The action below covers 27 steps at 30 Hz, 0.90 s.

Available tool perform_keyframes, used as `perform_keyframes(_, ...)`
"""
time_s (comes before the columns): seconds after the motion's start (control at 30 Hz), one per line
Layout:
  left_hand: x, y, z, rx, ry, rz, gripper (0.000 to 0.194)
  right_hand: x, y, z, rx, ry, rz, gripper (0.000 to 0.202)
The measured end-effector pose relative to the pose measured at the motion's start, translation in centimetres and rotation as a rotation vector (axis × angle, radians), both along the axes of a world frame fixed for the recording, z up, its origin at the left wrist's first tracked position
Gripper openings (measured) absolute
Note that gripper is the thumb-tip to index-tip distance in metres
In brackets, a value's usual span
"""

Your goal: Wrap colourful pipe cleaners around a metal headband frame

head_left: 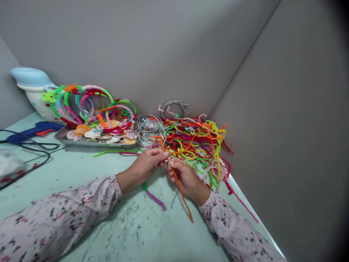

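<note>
My left hand (149,164) and my right hand (185,177) meet over the table, both closed in a pinch. Between their fingertips runs an orange pipe cleaner (182,196); one end hangs down past my right hand, and another stretch rises above the fingers. Below my left hand a curved piece wrapped in purple and green pipe cleaner (155,199) sticks out toward me. A thin grey wire end (174,198) shows under my right hand. How these join inside the fingers is hidden.
Behind my hands lie a tangled heap of coloured pipe cleaners (196,140) and coils of grey wire (149,129). Left of them, a metal tray (95,144) holds shells and wrapped hoops (94,91). Farther left are a blue glue gun (35,131), black cable (40,151) and a lidded container (40,98).
</note>
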<state>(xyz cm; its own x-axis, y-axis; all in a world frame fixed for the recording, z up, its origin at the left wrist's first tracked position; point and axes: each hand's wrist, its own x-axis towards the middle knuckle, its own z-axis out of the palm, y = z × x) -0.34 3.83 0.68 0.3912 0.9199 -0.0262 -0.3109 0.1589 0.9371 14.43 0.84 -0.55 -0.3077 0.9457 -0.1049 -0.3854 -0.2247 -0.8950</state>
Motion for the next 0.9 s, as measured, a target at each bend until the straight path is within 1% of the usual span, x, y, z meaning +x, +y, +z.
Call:
perform_keyframes(0.1,-0.1,-0.2,-0.2,0.059,0.097,0.067,0.025,-0.2,-0.2,0.4,0.138,-0.214,-0.076,0.012)
perform_keyframes(0.27,-0.1,-0.3,-0.6,0.076,0.243,0.158,0.027,-0.4,-0.5,1.1,0.503,-0.704,-0.25,0.019)
perform_keyframes(0.33,-0.1,-0.2,-0.7,0.057,0.259,0.158,0.026,-0.6,-0.8,1.4,0.582,-0.803,-0.3,0.019)
perform_keyframes(0.37,-0.1,-0.2,-0.7,0.046,0.237,0.13,0.025,-0.6,-0.8,1.5,0.577,-0.809,-0.302,0.018)
perform_keyframes(0.4,-0.1,-0.1,-0.6,0.032,0.19,0.093,0.023,-0.6,-0.9,1.5,0.535,-0.775,-0.283,0.018)
perform_keyframes(0.43,-0.1,0.0,-0.6,0.013,0.123,0.045,0.022,-0.6,-0.9,1.5,0.457,-0.701,-0.246,0.017)
perform_keyframes(0.53,-0.3,0.2,-0.2,-0.067,-0.084,-0.106,0.018,-0.4,-0.7,1.1,0.147,-0.337,-0.131,0.013)
perform_keyframes(0.63,-0.3,0.2,0.0,-0.135,-0.162,-0.178,0.025,-0.2,-0.2,0.6,-0.061,0.002,-0.05,0.014)
perform_keyframes(0.7,-0.3,0.2,0.0,-0.145,-0.168,-0.17,0.026,-0.2,0.0,0.4,-0.132,0.132,0.018,0.016)
perform_keyframes(0.77,-0.3,0.2,0.0,-0.144,-0.164,-0.152,0.024,-0.2,0.1,0.3,-0.153,0.184,0.057,0.015)
perform_keyframes(0.83,-0.2,0.2,0.0,-0.143,-0.164,-0.13,0.023,-0.2,0.0,0.3,-0.137,0.177,0.064,0.014)
perform_keyframes(0.9,-0.2,0.2,-0.1,-0.143,-0.157,-0.105,0.023,-0.3,-0.1,0.4,-0.102,0.116,0.046,0.013)
